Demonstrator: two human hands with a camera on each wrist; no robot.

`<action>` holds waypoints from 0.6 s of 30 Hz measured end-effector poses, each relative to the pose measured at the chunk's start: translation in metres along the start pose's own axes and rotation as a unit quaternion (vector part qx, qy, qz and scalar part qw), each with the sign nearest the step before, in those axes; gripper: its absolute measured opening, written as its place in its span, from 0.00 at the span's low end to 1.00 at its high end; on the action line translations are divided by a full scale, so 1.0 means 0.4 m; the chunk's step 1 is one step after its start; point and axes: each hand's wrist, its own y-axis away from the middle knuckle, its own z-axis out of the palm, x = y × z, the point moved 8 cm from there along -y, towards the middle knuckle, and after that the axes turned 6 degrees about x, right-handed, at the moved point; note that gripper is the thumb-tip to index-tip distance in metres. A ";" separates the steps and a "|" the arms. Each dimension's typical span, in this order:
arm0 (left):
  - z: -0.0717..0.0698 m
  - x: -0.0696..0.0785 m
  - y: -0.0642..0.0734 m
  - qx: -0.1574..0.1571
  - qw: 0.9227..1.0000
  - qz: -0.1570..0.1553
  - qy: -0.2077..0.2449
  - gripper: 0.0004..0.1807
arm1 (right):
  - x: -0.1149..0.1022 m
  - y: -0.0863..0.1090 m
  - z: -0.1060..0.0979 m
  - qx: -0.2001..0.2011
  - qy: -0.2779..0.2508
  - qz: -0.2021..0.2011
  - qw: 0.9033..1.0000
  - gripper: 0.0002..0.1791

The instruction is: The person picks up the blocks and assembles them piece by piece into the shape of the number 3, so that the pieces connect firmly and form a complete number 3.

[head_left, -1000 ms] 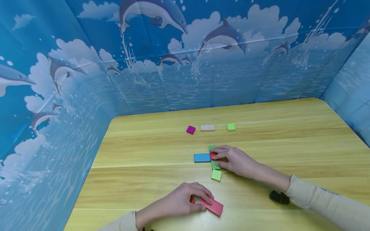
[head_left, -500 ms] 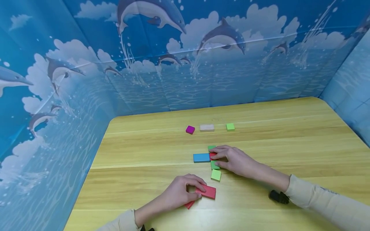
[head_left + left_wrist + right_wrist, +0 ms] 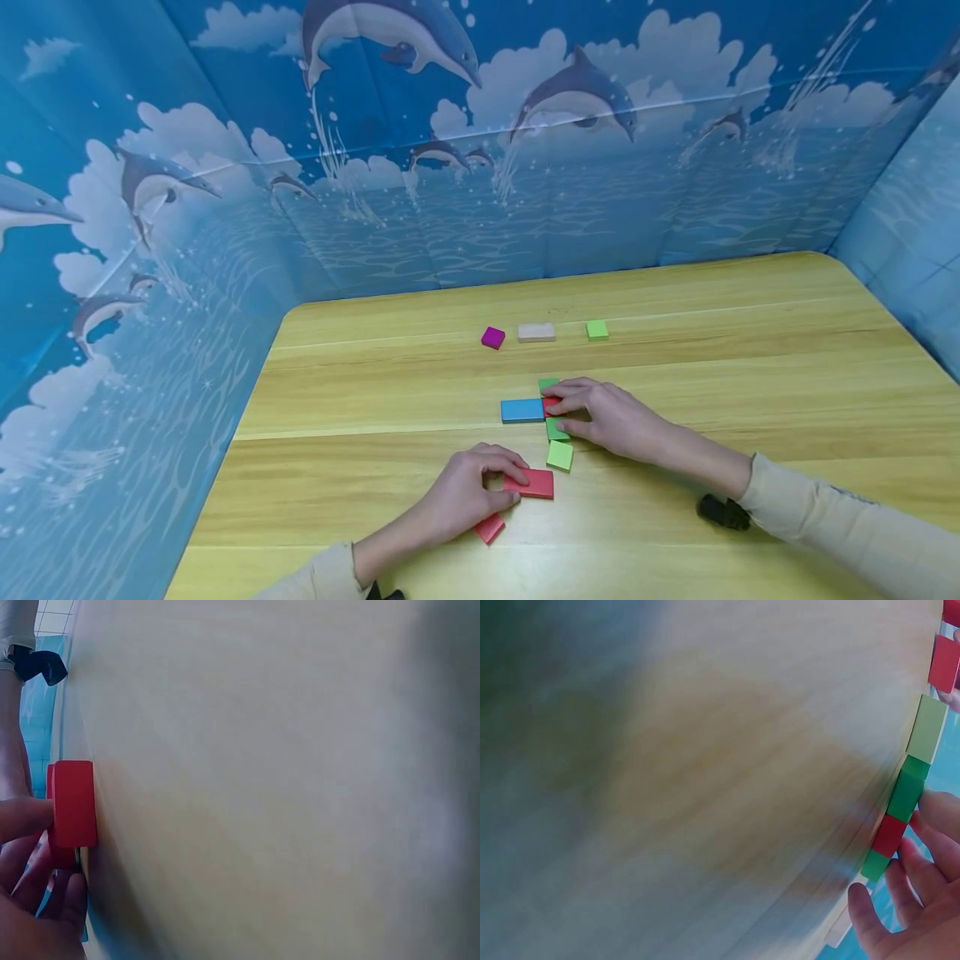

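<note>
My left hand [image 3: 468,493] pinches a red rectangular block [image 3: 534,483] between thumb and fingers, just below a lime square block [image 3: 559,456]. Another red block [image 3: 490,528] lies under that hand, partly hidden. My right hand [image 3: 611,417] rests its spread fingertips along a column of blocks: a green block [image 3: 548,385], a red block [image 3: 551,406] mostly covered by the fingers, and a second green block [image 3: 557,429]. A blue rectangular block [image 3: 522,411] meets the column's left side. The right wrist view shows the thumb beside the nearer green block [image 3: 906,791].
Farther back on the wooden table [image 3: 375,367] lie a purple block [image 3: 492,337], a pale rectangular block [image 3: 536,333] and a lime block [image 3: 597,330]. A dolphin-print curtain [image 3: 480,192] hangs behind the table and along both sides.
My left hand has moved the red block away from me and slightly left, turning it nearly level below the lime block. More of the other red block shows. My right hand stays in place.
</note>
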 end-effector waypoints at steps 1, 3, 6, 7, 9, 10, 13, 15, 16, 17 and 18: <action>0.000 0.000 -0.001 0.002 1.000 0.000 -0.002 0.11 | 0.000 0.000 0.000 0.000 0.000 0.000 1.000 0.18; 0.000 0.000 -0.002 0.005 1.000 0.000 -0.005 0.10 | 0.000 0.000 0.000 0.000 0.000 0.000 1.000 0.18; 0.002 -0.001 -0.005 0.007 1.000 0.003 -0.011 0.10 | 0.001 0.000 0.000 0.000 0.000 0.000 1.000 0.18; 0.003 -0.001 -0.006 0.008 1.000 0.005 -0.013 0.10 | 0.001 0.000 0.000 0.000 0.001 0.000 1.000 0.18; 0.004 -0.001 -0.008 0.010 1.000 0.007 -0.018 0.10 | 0.000 0.000 -0.001 0.001 0.001 -0.002 1.000 0.18; 0.005 -0.001 -0.009 0.010 1.000 0.007 -0.020 0.10 | -0.001 0.000 -0.001 0.002 0.002 -0.003 1.000 0.18; 0.006 -0.001 -0.011 0.013 1.000 0.008 -0.024 0.10 | -0.002 0.000 -0.002 0.002 0.004 -0.003 1.000 0.18; 0.006 -0.003 -0.011 0.014 1.000 0.005 -0.025 0.10 | -0.002 0.001 -0.002 0.002 0.003 -0.002 1.000 0.18; 0.007 -0.004 -0.012 0.014 1.000 0.003 -0.026 0.10 | -0.002 0.001 -0.002 0.002 0.003 -0.002 1.000 0.18; 0.007 -0.004 -0.012 0.015 1.000 0.003 -0.027 0.10 | -0.002 0.001 -0.002 0.001 0.003 -0.001 1.000 0.18; 0.008 -0.005 -0.012 0.015 1.000 -0.001 -0.027 0.10 | -0.002 0.001 -0.002 0.001 0.003 -0.001 1.000 0.18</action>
